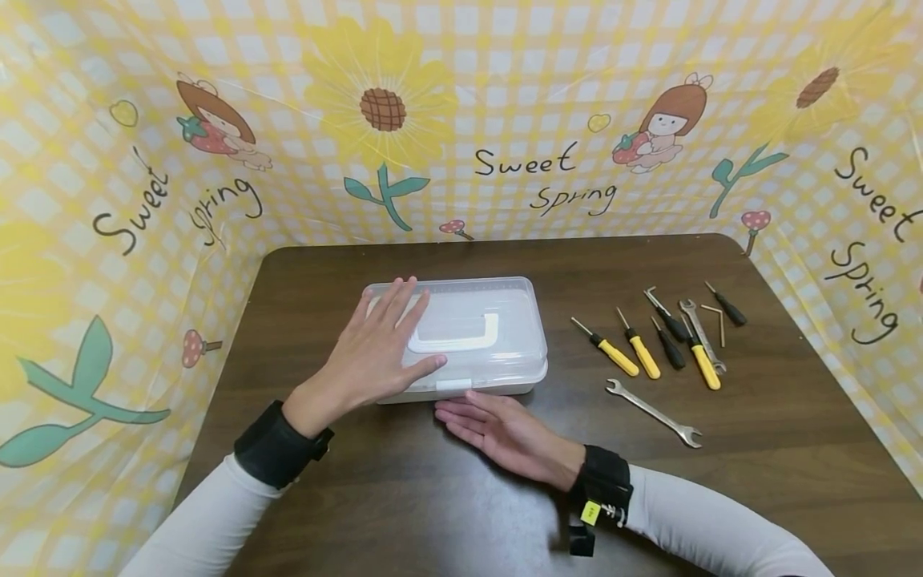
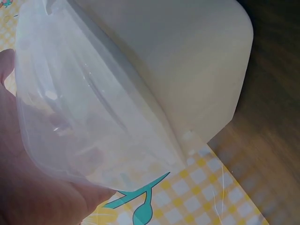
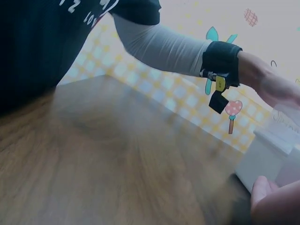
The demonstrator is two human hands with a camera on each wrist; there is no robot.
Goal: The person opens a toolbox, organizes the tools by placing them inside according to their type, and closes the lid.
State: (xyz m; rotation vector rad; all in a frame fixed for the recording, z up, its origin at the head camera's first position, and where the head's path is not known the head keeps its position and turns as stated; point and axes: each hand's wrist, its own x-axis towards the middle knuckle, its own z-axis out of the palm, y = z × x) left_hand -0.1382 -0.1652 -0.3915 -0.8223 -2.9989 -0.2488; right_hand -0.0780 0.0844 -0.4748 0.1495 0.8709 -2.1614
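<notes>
Desk: brown wood-look desk, backed by yellow-and-white checked cloth printed with flowers and "Sweet Spring" lettering. In front of you, left of the tools, sits a plastic box, its translucent lid seated on the pale base. A white handle lies flat on top; a white latch is at the middle of the near side.

Your left hand rests on the left part of the lid, fingers straight and apart, clamped on nothing. Your right hand is at the near side, just below the latch, fingers extended close together, gripping nothing; whether it touches the latch, you cannot tell from these views.

To the right of the box, well apart from both hands: three yellow-and-black screwdrivers, several black-handled tools, one with a bent tip, and a small L-shaped hex key. One wrench lies among them; a second, double-ended wrench lies nearer you, diagonally. You wear a black cuff on each wrist.
</notes>
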